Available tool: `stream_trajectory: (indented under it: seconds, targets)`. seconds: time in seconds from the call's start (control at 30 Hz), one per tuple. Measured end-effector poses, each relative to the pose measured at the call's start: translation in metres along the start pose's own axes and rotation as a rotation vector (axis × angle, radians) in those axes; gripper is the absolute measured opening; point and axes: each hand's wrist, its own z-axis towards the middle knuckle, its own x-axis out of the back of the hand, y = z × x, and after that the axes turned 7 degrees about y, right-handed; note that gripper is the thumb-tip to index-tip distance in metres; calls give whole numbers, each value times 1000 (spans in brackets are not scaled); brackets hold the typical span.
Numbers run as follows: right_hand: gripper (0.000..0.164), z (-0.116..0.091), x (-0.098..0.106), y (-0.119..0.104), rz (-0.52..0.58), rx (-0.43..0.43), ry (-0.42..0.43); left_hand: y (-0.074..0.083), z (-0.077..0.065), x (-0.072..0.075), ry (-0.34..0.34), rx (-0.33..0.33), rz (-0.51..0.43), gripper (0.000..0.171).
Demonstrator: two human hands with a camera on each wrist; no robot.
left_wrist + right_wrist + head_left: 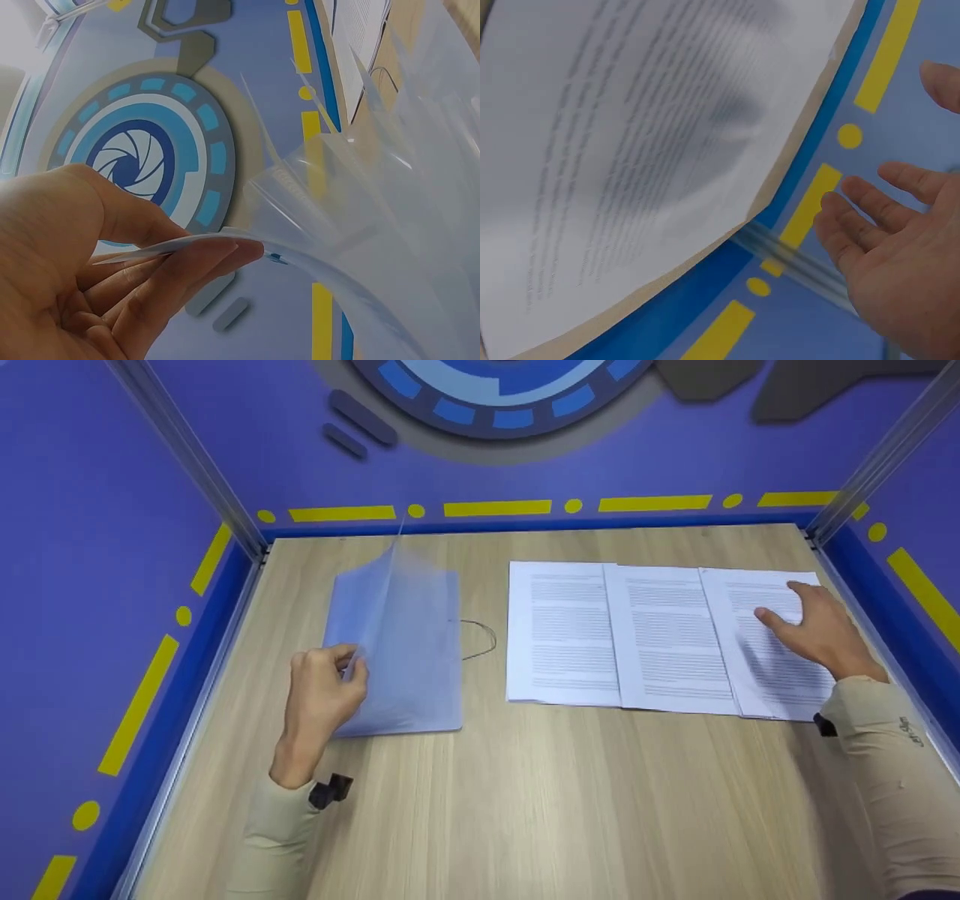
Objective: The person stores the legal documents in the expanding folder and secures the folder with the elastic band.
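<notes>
On the left of the table lies a translucent bluish plastic folder [420,660] with clear sleeves, one of them raised. My left hand [326,682] pinches the folder's edge between thumb and fingers; in the left wrist view a thin plastic sheet [300,262] runs out from the pinch, with several sleeves fanned beyond it. My right hand [821,630] hovers above the rightmost printed sheet [757,660], fingers spread, holding nothing. In the right wrist view that hand [900,247] appears apart from the paper, palm showing.
Two more printed stacks, a left one [559,634] and a middle one [675,637], lie overlapping beside the rightmost sheet. A thin dark elastic loop [493,639] sticks out from the folder's right side. Blue patterned walls [525,472] enclose the wooden table [510,802].
</notes>
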Motion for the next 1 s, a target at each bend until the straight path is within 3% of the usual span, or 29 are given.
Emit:
stream_trajectory:
  seconds: [0.37,0.83,1.0]
  targets:
    - [101,-9,-1,35,35,-127,-22,0,-1,-1,-1,-7,-6,20]
    - [96,-17,-4,74,35,-171,-9,-1,-2,-2,20,-1,6,21]
    - [102,-23,-3,83,35,-241,-36,0,-2,-3,12,16,1,21]
